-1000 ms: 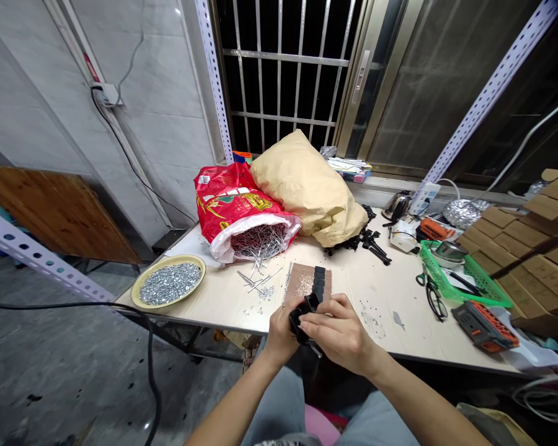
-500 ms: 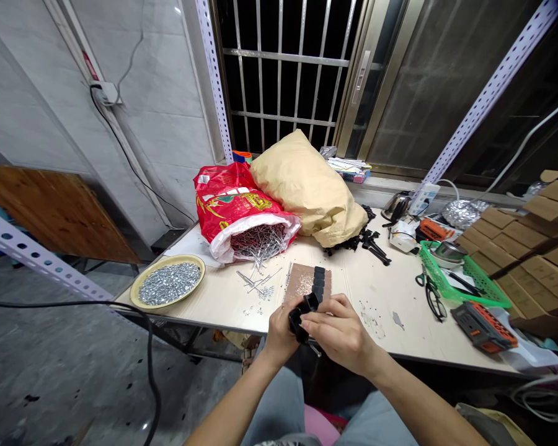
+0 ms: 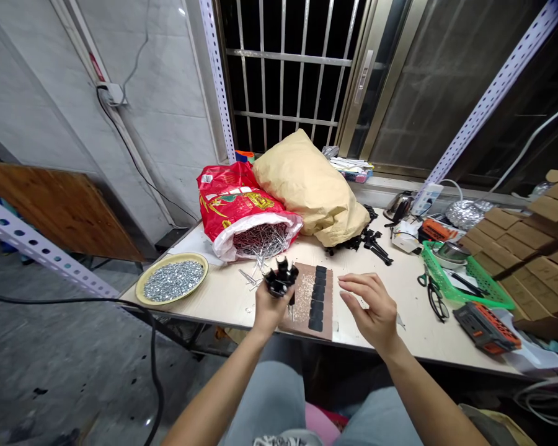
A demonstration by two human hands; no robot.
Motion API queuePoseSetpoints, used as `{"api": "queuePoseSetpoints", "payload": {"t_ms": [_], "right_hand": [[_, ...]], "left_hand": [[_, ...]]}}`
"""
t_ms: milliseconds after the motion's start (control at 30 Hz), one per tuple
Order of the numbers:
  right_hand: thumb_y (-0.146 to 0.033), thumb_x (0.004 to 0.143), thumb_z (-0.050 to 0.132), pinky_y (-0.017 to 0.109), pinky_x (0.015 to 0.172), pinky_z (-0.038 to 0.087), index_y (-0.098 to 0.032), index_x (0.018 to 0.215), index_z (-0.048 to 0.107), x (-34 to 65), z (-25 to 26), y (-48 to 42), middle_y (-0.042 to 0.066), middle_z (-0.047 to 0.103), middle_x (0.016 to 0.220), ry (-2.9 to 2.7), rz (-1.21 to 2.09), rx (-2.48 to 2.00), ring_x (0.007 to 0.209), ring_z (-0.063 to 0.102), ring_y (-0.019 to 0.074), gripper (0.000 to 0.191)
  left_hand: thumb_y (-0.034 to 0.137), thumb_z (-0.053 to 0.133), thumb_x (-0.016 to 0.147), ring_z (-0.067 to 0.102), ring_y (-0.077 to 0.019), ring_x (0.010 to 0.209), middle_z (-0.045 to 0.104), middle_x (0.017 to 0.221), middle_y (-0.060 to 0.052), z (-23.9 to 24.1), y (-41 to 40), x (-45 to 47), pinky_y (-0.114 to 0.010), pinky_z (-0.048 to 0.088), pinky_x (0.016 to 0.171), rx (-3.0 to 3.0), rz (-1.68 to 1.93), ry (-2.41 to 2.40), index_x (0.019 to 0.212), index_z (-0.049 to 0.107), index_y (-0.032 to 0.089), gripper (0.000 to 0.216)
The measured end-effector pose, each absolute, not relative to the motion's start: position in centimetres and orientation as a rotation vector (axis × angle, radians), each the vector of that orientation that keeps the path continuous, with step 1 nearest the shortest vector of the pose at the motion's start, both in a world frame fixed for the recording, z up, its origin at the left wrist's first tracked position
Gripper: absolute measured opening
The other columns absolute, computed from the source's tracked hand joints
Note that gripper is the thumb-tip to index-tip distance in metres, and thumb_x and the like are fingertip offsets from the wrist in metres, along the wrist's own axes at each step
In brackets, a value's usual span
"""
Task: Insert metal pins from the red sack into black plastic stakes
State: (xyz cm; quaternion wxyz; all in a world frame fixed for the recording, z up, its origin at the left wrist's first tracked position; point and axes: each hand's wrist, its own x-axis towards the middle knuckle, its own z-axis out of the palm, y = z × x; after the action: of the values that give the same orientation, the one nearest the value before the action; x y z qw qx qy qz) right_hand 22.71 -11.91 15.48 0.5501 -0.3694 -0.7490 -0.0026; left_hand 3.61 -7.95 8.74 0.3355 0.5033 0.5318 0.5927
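Note:
My left hand (image 3: 267,310) is closed around a small black plastic part (image 3: 280,278) with prongs, held upright above the table's front edge. My right hand (image 3: 371,306) hovers to the right of it, fingers spread and holding nothing. Between the hands lies a brown cardboard piece (image 3: 307,303) carrying a row of black pads (image 3: 318,297) and a scatter of tiny screws.
A red bag of metal pins (image 3: 242,217) and a tan sack (image 3: 307,186) lie at the back. A yellow plate of small silver parts (image 3: 172,279) sits left. More black parts (image 3: 367,238), scissors (image 3: 430,291), a green basket (image 3: 465,272) and cardboard boxes (image 3: 530,241) are right.
Both hands were together on the black part near the table edge. The right hand has let go and moved right, open; the left hand has lifted the part up and forward.

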Motion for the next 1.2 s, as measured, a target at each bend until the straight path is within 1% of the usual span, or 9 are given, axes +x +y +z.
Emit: {"api": "queuePoseSetpoints", "payload": {"t_ms": [200,300,400,533,667,833,1000,1133,1200], "right_hand": [[-0.019,0.08,0.054,0.037,0.072,0.047,-0.02,0.083,0.064,22.6,13.1,-10.8,0.007,0.065,0.085,-1.743,0.185,-0.967,0.082,0.059,0.0196,0.01],[-0.023,0.082,0.053,0.036,0.073,0.047,-0.019,0.08,0.064,22.8,12.0,-10.2,0.006,0.064,0.083,-1.715,0.288,-1.021,0.082,0.058,0.019,0.012],[-0.027,0.082,0.053,0.033,0.069,0.047,-0.018,0.077,0.063,22.8,11.1,-9.9,0.007,0.064,0.083,-1.687,0.38,-1.059,0.081,0.058,0.0185,0.015],[-0.03,0.082,0.052,0.029,0.064,0.047,-0.017,0.075,0.063,22.6,10.3,-9.7,0.006,0.064,0.081,-1.669,0.494,-1.094,0.076,0.058,0.0166,0.019],[-0.033,0.083,0.051,0.028,0.063,0.047,-0.017,0.074,0.062,22.5,10.2,-9.8,0.006,0.063,0.078,-1.661,0.573,-1.096,0.07,0.057,0.015,0.022],[-0.035,0.082,0.053,0.026,0.062,0.046,-0.017,0.075,0.062,22.7,10.2,-9.7,0.004,0.063,0.076,-1.645,0.673,-1.119,0.067,0.055,0.0142,0.021],[-0.038,0.08,0.054,0.026,0.06,0.046,-0.016,0.076,0.064,23.5,9.9,-9.8,0.003,0.063,0.073,-1.6,0.713,-1.177,0.065,0.055,0.0139,0.025],[-0.039,0.08,0.054,0.027,0.059,0.047,-0.016,0.075,0.064,24.6,9.6,-10.0,0.003,0.062,0.069,-1.569,0.696,-1.216,0.062,0.054,0.0141,0.025],[-0.037,0.081,0.053,0.027,0.059,0.047,-0.016,0.078,0.064,25.2,9.8,-10.2,0.004,0.063,0.071,-1.536,0.655,-1.226,0.063,0.055,0.0143,0.024]], "left_hand": [[0.026,0.074,0.052,0.063,-0.02,0.077,0.069,0.082,-0.006,8.3,-6.9,3.6,-0.031,0.049,0.074,1.141,1.487,1.266,0.087,0.06,0.012,0.04],[0.024,0.075,0.051,0.063,-0.0194,0.076,0.069,0.081,-0.005,8.7,-6.6,3.4,-0.031,0.049,0.074,1.072,1.465,1.197,0.085,0.062,0.012,0.039],[0.022,0.077,0.049,0.063,-0.0184,0.072,0.069,0.076,-0.004,9.6,-6.5,3.2,-0.031,0.05,0.073,0.985,1.397,1.103,0.079,0.064,0.011,0.034],[0.018,0.078,0.047,0.064,-0.0178,0.069,0.069,0.075,-0.005,11.0,-6.5,3.0,-0.032,0.05,0.072,0.889,1.271,0.982,0.079,0.066,0.01,0.035],[0.014,0.077,0.048,0.064,-0.017,0.065,0.068,0.074,-0.005,12.3,-6.4,3.0,-0.031,0.051,0.069,0.87,1.162,0.907,0.078,0.066,0.01,0.032],[0.011,0.075,0.05,0.064,-0.0167,0.066,0.068,0.073,-0.005,13.6,-5.4,3.8,-0.029,0.051,0.067,0.878,1.078,0.834,0.08,0.065,0.009,0.032],[0.012,0.074,0.051,0.063,-0.0167,0.063,0.067,0.069,-0.006,13.7,-4.3,5.2,-0.029,0.05,0.065,0.9,0.945,0.786,0.075,0.064,0.008,0.027],[0.011,0.075,0.047,0.062,-0.0158,0.064,0.067,0.073,-0.006,13.3,-3.8,6.3,-0.028,0.049,0.064,0.933,0.944,0.806,0.077,0.064,0.009,0.032],[0.01,0.076,0.045,0.061,-0.0153,0.063,0.066,0.072,-0.005,13.1,-3.6,7.0,-0.028,0.049,0.064,0.954,0.944,0.822,0.076,0.064,0.009,0.033]]}}
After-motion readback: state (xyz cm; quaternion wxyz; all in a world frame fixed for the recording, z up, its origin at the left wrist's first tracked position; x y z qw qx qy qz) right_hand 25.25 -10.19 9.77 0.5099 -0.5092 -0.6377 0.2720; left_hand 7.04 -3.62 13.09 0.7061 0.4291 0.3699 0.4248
